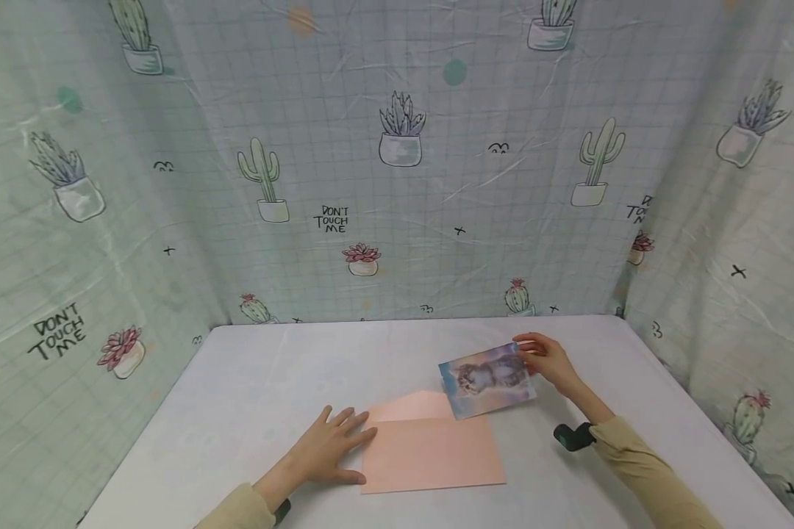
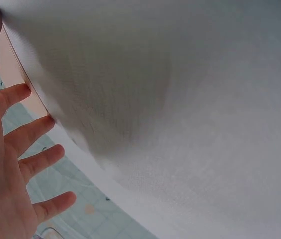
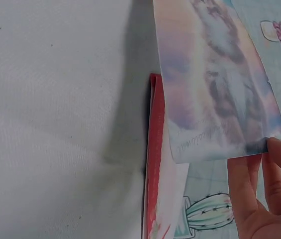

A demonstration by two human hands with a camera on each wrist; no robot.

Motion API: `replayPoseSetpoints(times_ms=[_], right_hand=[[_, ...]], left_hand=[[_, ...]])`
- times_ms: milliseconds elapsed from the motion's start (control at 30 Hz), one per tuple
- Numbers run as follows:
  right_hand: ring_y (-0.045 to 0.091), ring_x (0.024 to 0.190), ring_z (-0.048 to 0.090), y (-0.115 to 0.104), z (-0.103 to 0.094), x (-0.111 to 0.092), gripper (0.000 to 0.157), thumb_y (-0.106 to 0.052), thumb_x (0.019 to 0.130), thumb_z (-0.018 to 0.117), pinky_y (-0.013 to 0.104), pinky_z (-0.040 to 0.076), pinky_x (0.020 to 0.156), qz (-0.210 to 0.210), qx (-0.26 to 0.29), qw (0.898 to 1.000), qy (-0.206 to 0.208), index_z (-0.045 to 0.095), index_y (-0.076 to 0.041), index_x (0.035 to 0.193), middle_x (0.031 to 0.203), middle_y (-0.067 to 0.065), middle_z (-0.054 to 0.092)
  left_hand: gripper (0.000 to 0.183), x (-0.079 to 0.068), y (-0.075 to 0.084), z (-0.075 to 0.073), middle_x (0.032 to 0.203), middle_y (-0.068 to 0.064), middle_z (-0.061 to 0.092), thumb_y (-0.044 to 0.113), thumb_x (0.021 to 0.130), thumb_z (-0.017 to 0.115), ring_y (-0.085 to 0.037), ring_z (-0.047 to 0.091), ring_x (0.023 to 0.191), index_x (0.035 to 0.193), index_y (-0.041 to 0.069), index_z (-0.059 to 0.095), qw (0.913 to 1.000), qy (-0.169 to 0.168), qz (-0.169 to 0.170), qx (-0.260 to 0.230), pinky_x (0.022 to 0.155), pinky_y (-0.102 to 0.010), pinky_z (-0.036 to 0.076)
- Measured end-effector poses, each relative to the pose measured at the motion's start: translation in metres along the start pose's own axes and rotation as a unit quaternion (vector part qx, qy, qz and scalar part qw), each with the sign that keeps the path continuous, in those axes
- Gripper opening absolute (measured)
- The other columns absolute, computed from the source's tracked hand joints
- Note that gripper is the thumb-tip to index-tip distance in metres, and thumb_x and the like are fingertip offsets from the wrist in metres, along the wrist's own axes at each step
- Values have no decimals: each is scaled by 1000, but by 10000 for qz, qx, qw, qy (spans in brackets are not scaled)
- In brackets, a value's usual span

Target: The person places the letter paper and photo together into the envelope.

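A pale pink envelope (image 1: 430, 455) lies on the white table with its flap (image 1: 410, 406) opened away from me. My left hand (image 1: 331, 447) rests at its left edge, fingers spread and fairly straight. In the left wrist view, the thumb and fingers of that hand (image 2: 11, 164) touch the envelope's edge (image 2: 16, 64). My right hand (image 1: 548, 360) pinches the upper right corner of a postcard (image 1: 490, 382) with a cat picture. The postcard is tilted and covers part of the flap's right end. Thumb and fingers of the right hand (image 3: 269, 184) grip the postcard (image 3: 215, 99) in the right wrist view.
Under both hands is a white table (image 1: 271, 375). A cactus-print cloth (image 1: 397, 198) hangs behind it and at both sides. In the right wrist view, a red-edged flat thing (image 3: 155, 149) shows below the postcard; its kind is unclear.
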State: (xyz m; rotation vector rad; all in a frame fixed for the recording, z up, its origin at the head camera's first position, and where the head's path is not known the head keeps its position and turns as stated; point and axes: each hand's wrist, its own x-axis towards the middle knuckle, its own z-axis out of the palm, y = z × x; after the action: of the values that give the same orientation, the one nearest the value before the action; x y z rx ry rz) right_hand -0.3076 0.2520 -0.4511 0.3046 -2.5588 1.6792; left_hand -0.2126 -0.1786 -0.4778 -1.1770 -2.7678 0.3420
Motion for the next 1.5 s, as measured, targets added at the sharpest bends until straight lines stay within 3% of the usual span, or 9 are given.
replayPoseSetpoints(times_ms=[167, 333, 600, 867, 1100, 1267, 1400, 1500], right_hand=[[19, 78, 63, -2, 8, 4, 34, -8, 85, 58, 29, 53, 55, -15, -433, 9991, 49, 51, 2, 117, 106, 30, 58], [25, 79, 63, -5, 16, 6, 31, -5, 84, 58, 24, 51, 55, -359, -727, 9966, -111, 53, 3, 114, 98, 28, 61], [20, 69, 63, -4, 30, 10, 27, -5, 83, 60, 26, 51, 52, -650, -947, 9930, -258, 57, -1, 110, 92, 23, 64], [14, 65, 62, -6, 46, 13, 26, -5, 83, 60, 26, 51, 52, -702, -978, 9916, -465, 58, -3, 109, 89, 19, 65], [19, 68, 63, -12, 56, 9, 23, -3, 84, 57, 20, 48, 54, -962, -1205, 9857, -677, 60, -5, 107, 89, 17, 65], [22, 66, 60, -19, 61, 4, 23, 0, 85, 53, 25, 49, 51, -885, -1044, 9860, -950, 59, -5, 107, 92, 20, 62], [22, 67, 57, -19, 66, 5, 23, -1, 86, 52, 31, 53, 51, -750, -936, 9869, -1077, 59, -5, 108, 92, 18, 60], [20, 67, 57, -19, 70, 5, 23, 1, 86, 51, 29, 53, 51, -841, -980, 9854, -1106, 60, -5, 106, 90, 17, 60]], left_hand=[[76, 0, 0, 0, 137, -4, 43, 73, 74, 39, -28, 41, 125, 133, 26, 42, 9999, -48, -29, -142, 95, -56, 36], [76, 0, -1, 0, 138, -4, 43, 74, 74, 39, -29, 41, 125, 133, 25, 42, 9998, -40, -18, -178, 94, -56, 37], [80, 0, 1, 1, 138, -4, 43, 77, 71, 38, -29, 40, 126, 132, 25, 43, 9999, -33, -3, -164, 95, -55, 36], [82, -1, 1, 5, 135, -6, 45, 79, 69, 37, -31, 42, 124, 129, 23, 46, 9992, 382, 108, -61, 90, -57, 39], [83, 0, 2, 3, 139, -5, 40, 78, 68, 39, -31, 38, 127, 132, 25, 43, 9998, 168, 18, -115, 92, -57, 37], [84, 0, 3, 1, 140, -5, 39, 78, 68, 41, -31, 36, 128, 132, 25, 42, 9998, 25, -38, -185, 94, -57, 36], [83, 0, 3, 1, 140, -6, 39, 77, 68, 42, -32, 37, 127, 132, 24, 43, 9997, 82, -42, -218, 94, -57, 35], [84, -1, 2, 1, 139, -6, 40, 78, 68, 41, -32, 38, 126, 131, 23, 44, 9996, 206, -25, -168, 93, -58, 36]])
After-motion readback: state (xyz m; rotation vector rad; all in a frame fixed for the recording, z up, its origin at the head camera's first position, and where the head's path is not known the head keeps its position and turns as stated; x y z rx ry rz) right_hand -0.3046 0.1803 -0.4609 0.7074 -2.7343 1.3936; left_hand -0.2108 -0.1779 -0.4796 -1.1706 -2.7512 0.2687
